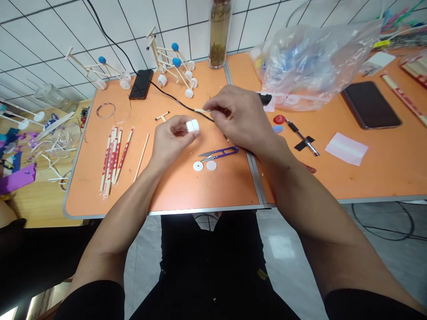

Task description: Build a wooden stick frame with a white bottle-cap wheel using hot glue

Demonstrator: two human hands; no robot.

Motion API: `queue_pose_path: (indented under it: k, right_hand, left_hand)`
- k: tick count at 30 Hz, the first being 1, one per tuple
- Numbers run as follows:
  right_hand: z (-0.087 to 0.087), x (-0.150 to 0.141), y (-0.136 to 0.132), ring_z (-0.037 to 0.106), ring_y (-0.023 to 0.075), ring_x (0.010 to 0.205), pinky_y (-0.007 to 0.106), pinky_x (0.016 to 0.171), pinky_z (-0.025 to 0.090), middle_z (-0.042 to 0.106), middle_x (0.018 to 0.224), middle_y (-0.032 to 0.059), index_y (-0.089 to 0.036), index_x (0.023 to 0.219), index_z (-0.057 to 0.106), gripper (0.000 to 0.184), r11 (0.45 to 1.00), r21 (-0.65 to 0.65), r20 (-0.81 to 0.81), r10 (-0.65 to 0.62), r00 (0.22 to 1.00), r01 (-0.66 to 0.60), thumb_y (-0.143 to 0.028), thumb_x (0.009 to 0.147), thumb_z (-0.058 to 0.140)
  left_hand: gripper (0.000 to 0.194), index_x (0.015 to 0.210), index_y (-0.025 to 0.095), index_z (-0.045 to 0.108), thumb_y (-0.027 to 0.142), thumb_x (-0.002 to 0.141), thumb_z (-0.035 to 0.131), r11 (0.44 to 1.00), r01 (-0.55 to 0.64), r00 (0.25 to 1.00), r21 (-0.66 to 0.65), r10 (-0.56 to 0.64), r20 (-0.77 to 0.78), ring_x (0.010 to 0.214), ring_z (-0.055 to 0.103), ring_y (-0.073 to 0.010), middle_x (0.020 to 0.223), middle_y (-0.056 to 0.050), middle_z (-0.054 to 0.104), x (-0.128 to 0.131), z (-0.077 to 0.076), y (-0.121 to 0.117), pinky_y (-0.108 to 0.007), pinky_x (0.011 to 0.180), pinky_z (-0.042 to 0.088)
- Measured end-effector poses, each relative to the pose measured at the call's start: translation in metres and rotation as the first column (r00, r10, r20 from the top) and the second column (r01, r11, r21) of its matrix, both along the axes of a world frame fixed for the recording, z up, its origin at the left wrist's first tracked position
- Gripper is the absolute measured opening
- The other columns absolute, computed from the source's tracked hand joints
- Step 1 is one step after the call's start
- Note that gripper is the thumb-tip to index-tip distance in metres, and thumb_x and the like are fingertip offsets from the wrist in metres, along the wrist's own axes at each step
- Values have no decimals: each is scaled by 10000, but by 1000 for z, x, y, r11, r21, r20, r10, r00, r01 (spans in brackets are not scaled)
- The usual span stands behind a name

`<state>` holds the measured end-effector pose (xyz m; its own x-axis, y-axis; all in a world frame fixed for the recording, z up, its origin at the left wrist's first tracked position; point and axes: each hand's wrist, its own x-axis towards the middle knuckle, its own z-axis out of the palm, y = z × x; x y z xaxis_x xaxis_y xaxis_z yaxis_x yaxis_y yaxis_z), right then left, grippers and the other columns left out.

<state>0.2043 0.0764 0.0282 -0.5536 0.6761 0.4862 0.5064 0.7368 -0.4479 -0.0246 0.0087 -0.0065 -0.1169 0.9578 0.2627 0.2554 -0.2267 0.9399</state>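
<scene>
Between the fingers and thumb of my left hand (171, 138) is a pair of small white wheels (192, 126) pressed together. My right hand (238, 113) is closed in a pinch on a short wooden stick (200, 110), whose pale end sticks out to the left. The hands are apart, both a little above the orange table (187, 191). Below them lie purple thread snips (220, 153) and two loose white discs, a ridged wheel (198, 166) and a plain disc (211, 165). A small T-shaped stick piece (163, 116) rests behind my left hand.
Wrapped chopsticks (113, 155) and a bare stick (142, 156) lie to the left. Stick models with wheels (173, 62), a phone (141, 84) and a glass bottle (219, 40) stand or lie at the back. A plastic bag (307, 66), pen (302, 137) and second phone (371, 105) are right.
</scene>
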Motion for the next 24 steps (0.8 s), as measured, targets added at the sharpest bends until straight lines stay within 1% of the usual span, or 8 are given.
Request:
queue_pose_path:
  k: [2,6,9,15,17,19,21,24]
  right_hand:
    - [3,3,1,746,347,1171,486,1003,563,836,1230,127,-269,1224,871,362,993,-57,124,-93,988,101,-155,1088,555]
    - [-3,0,0,758,370,1163,453,860,510,850,1261,156,-218,1205,891,375,982,-139,439,-53,897,126,-116,1035,574]
    - [-11,-5,-3,760,343,1103,411,799,455,847,1241,163,-210,1167,894,342,980,-144,526,-41,850,137,-102,1016,607]
    - [-16,-5,-3,754,332,1065,409,788,460,846,1250,171,-203,1153,888,347,981,-140,539,-39,841,136,-106,1027,580]
    - [-14,-5,-2,756,353,1130,429,825,500,841,1319,177,-195,1231,883,397,981,-135,485,-56,873,138,-124,1053,536]
    - [-10,-5,-3,749,354,1172,454,910,543,841,1341,160,-206,1320,864,404,985,-137,323,-53,945,102,-184,1083,537]
    - [-6,-6,-4,744,330,1163,454,972,564,841,1329,128,-229,1382,837,384,989,-151,110,10,994,7,-262,1090,592]
    - [-4,-9,-8,731,304,1159,435,978,574,821,1345,108,-251,1425,807,403,970,-160,-93,172,981,-185,-367,1051,712]
  left_hand:
    - [461,1021,210,832,478,731,1069,998,16,981,-69,-2,193,867,840,-173,961,-47,890,-6,4,2,-264,805,656]
    - [534,1012,192,809,518,706,1100,948,199,879,-247,-61,474,865,880,-178,1009,-68,915,-14,15,1,-243,789,693]
    - [485,1009,172,796,473,762,1086,904,277,827,-327,-51,559,865,895,-185,993,-81,917,-15,21,-1,-233,797,709]
    - [377,1155,173,811,429,933,976,879,251,800,-406,48,599,903,918,-202,996,-77,922,-14,23,-1,-248,859,735]
    - [353,1155,171,820,404,936,970,872,256,802,-417,50,595,900,917,-196,1006,-79,926,-14,22,-1,-236,847,730]
    - [296,1101,163,828,375,941,958,864,265,804,-429,47,593,893,914,-189,1017,-89,929,-14,20,0,-220,822,720]
    - [257,1052,157,835,363,946,946,853,282,800,-438,43,599,898,913,-189,1028,-100,931,-14,18,0,-217,815,715]
    - [251,1008,153,844,368,938,952,833,314,792,-455,34,609,909,913,-200,1021,-111,929,-14,15,-1,-232,822,717]
